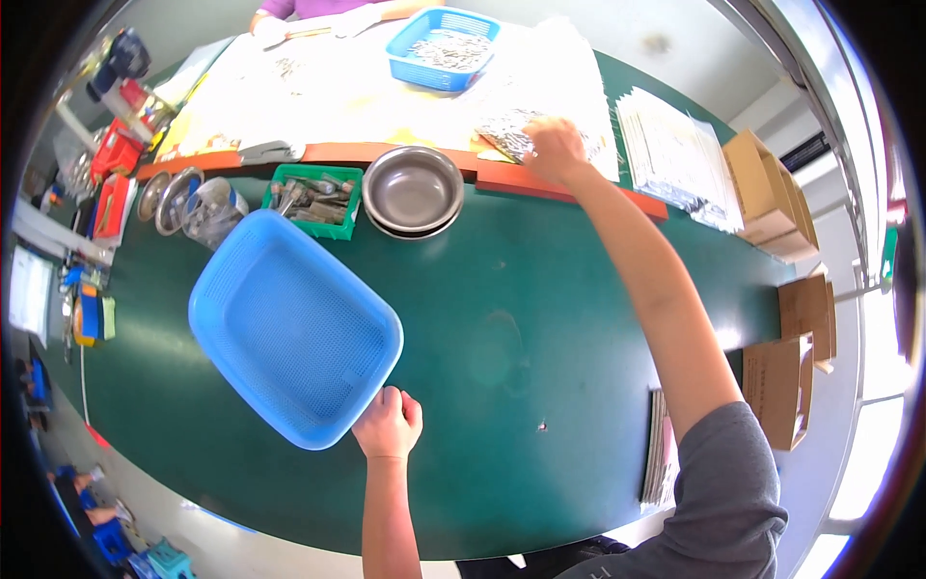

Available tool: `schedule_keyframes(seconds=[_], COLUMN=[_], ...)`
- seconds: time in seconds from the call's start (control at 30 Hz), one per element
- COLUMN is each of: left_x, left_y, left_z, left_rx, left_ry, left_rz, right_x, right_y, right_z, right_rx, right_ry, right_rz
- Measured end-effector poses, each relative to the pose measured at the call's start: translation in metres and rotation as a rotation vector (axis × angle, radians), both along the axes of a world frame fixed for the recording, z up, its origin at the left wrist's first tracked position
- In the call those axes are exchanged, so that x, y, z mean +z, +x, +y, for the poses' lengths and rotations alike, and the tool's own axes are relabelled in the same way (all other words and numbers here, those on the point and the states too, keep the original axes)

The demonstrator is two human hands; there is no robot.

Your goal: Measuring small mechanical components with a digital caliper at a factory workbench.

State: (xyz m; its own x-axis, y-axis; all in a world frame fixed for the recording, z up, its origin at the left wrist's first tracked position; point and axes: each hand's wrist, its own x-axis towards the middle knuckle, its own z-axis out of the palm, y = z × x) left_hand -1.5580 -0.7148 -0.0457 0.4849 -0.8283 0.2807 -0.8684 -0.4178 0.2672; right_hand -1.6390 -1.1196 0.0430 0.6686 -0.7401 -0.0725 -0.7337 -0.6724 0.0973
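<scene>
An empty blue plastic basket [299, 328] with a mesh bottom lies in front of me on the left. Its near right corner is gripped by my left hand [388, 425], whose fingers are curled at the rim. My right arm stretches far across the table. At its end, my right hand [555, 150] is over a pile of small silvery pieces [506, 133] on a white sheet [347, 106]. Its fingertips are too blurred and hidden to show whether they hold any. Another blue basket [444, 82], partly filled with similar small pieces, stands at the far side.
Stacked metal bowls [413, 191] and a green basket of small tools [313, 203] stand mid-table, before a reddish-brown strip [569, 193]. White bags [675, 159] and cardboard boxes [772, 193] line the right. Across the green table [502, 318] sits a person in purple with white gloves [357, 21].
</scene>
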Motion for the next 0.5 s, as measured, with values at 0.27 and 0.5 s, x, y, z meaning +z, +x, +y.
schedule_keyframes(seconds=[0.27,0.5], left_x=[-0.003,-0.008], left_y=[0.003,0.001], left_z=[-0.001,0.002], left_rx=[0.002,0.002], left_ry=[-0.069,-0.040], left_rz=[-0.016,0.019], right_x=[-0.019,-0.012], right_y=[0.081,0.037], right_z=[-0.009,0.001], right_rx=[0.300,0.255], right_ry=[-0.415,-0.414], right_rz=[0.114,-0.473])
